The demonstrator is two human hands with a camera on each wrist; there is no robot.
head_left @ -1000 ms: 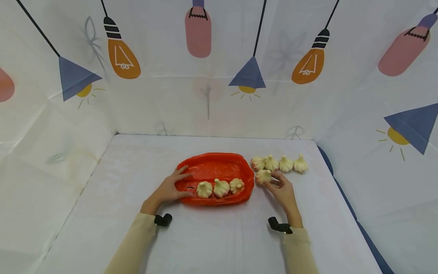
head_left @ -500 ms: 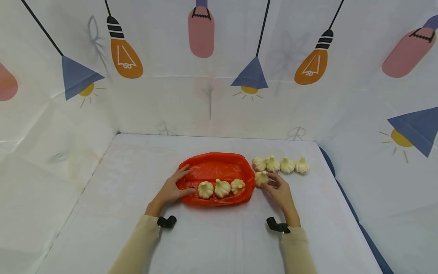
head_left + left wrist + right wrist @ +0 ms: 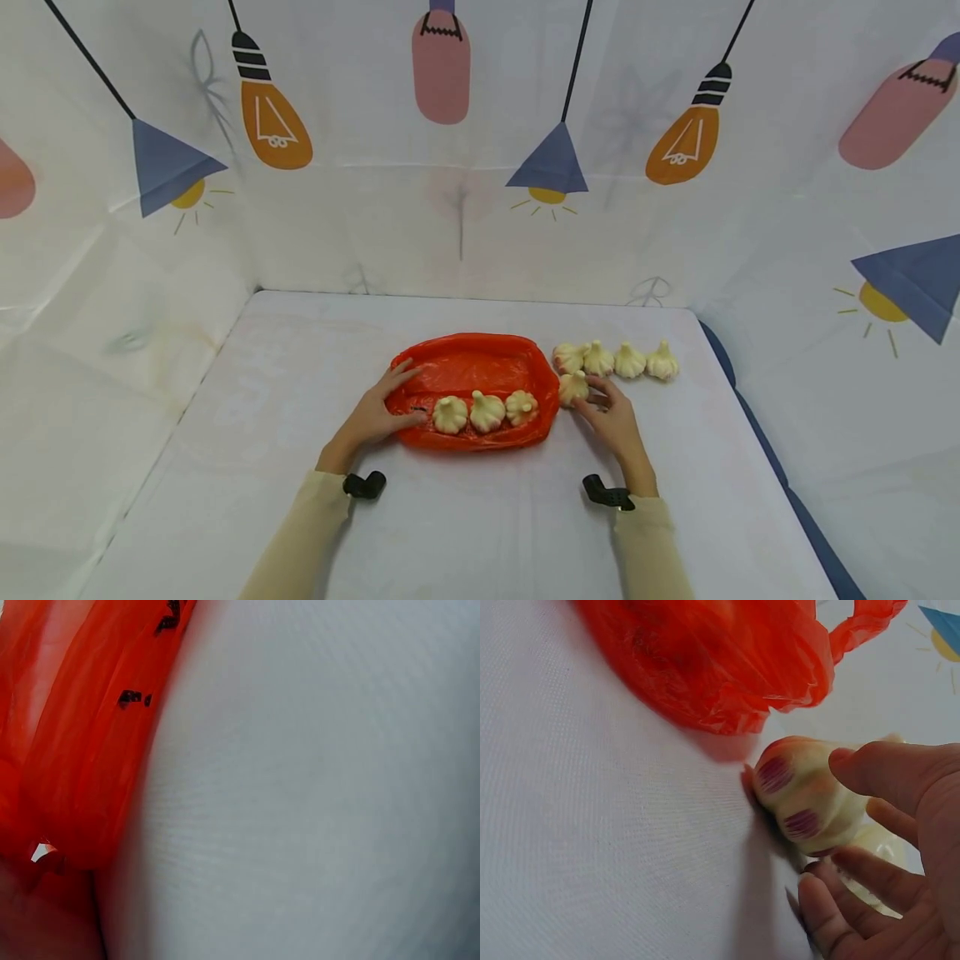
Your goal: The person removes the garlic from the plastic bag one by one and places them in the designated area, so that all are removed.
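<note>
A red plastic bag (image 3: 480,367), spread like a shallow tray, lies mid-table with 3 garlic bulbs in a row along its near side, among them the middle bulb (image 3: 487,412). At its left end rests my left hand (image 3: 377,412), fingers spread over the rim and thumb over the near edge. Just off the bag's right end, my right hand (image 3: 617,423) pinches another garlic bulb (image 3: 573,389). In the right wrist view, thumb and fingertips meet this bulb (image 3: 802,796), its base marked purple. The left wrist view shows bag folds (image 3: 97,727) with black print.
Several more garlic bulbs stand in a row behind my right hand, the rightmost bulb (image 3: 663,362) nearest the table's right side. A white cloth covers the table (image 3: 480,525). Behind it hangs a white curtain (image 3: 360,217) printed with lamps and light bulbs.
My right hand has shifted slightly left with its garlic bulb, closer to the bag. The left hand stays at the bag's left end, its thumb a little further in. The camera view shifts slightly.
</note>
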